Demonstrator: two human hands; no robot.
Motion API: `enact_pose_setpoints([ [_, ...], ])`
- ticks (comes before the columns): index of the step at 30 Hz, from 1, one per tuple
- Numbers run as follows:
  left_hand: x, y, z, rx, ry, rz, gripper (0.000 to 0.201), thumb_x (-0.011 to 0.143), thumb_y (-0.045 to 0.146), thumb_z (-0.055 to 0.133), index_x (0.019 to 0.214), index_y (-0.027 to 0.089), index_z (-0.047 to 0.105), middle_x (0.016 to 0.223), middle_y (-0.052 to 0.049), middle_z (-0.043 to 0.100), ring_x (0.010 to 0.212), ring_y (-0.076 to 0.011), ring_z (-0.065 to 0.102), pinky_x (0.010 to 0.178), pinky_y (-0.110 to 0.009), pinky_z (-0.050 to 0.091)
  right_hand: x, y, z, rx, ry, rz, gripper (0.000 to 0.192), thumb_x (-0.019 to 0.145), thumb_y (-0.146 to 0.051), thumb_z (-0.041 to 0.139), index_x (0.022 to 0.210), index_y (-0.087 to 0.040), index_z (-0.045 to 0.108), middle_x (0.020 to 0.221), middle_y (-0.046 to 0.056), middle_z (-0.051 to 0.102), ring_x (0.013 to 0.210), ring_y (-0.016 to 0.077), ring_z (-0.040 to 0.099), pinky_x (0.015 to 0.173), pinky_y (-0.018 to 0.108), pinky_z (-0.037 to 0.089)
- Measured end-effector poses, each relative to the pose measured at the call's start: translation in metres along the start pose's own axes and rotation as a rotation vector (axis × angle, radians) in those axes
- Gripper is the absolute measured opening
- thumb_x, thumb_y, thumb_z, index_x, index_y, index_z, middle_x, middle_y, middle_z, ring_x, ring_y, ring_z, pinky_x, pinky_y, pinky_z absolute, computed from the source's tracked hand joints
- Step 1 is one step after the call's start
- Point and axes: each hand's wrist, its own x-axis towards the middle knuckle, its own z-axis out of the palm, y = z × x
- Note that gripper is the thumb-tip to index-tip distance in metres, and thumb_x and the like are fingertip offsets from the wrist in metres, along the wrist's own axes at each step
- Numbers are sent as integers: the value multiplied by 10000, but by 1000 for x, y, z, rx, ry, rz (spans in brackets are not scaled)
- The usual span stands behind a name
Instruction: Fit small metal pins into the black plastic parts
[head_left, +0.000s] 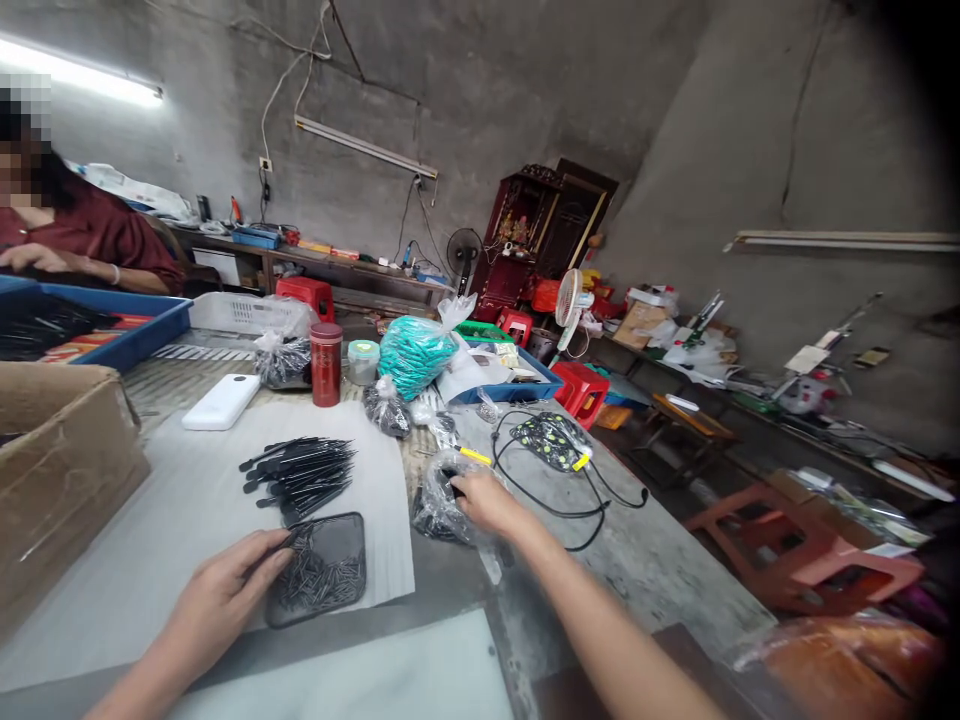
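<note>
Tray of small dark pins (319,570) | left hand (225,595) fingertips curled on tray's left edge | right hand (487,500), right of tray, fingers closed on plastic bag (439,505).

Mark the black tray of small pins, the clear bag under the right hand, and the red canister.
black tray (330,545): head view, upper bare part.
clear bag (433,508): head view, left bulge.
red canister (326,368): head view, body middle.

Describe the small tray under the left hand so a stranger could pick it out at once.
Start at the white sheet spread across the table. The dark tray sits at its near edge, just below a pile of black pen barrels, with the left hand touching its side. Unlike the clear bags nearby, it is shallow, rounded-cornered and filled with tiny metal pins.
</note>
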Motion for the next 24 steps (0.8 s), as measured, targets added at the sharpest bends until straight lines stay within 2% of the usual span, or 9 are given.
enact_pose_setpoints([
  [2,0,-1,0,6,0,2,347,728,509,467,773,217,648,750,9,694,667,-148,648,580,-137,501,1,-2,2,-16,-5,26,368,674,-99,451,1018,-133,579,934,119,622,787,219,561,658,279,369],
  [4,0,-1,0,11,-5,6,350,727,508,468,777,212,648,765,2,695,687,-152,650,591,-138,502,2,-4,4,-24,-19,55,416,678,-109,455,1083,-148,544,988,118,603,784,210,563,645,274,371],
  [9,0,1,1,10,-7,5,352,721,505,471,768,207,653,761,-7,698,691,-165,653,593,-152,511,4,-2,9,-8,-43,45,229,686,-104,466,826,-145,642,849,82,641,749,183,562,630,248,370],
  [12,0,0,2,-5,-11,-6,351,709,501,489,775,201,657,769,-12,699,697,-167,654,602,-151,512,2,-1,10,10,-26,27,202,700,-87,461,725,-142,654,757,81,657,718,183,568,628,250,366],
  [19,1,-4,2,-104,-74,-86,350,686,497,524,794,194,663,792,-10,697,717,-174,649,635,-160,511,-7,3,8,51,114,40,240,798,-186,436,787,-147,672,779,91,637,720,176,551,651,260,363],
  [24,2,7,-3,-188,-150,-157,353,681,489,533,813,185,653,792,-12,687,721,-172,635,639,-157,501,-12,7,9,107,251,86,214,787,-194,466,781,-157,677,749,68,610,722,169,541,670,258,385],
])
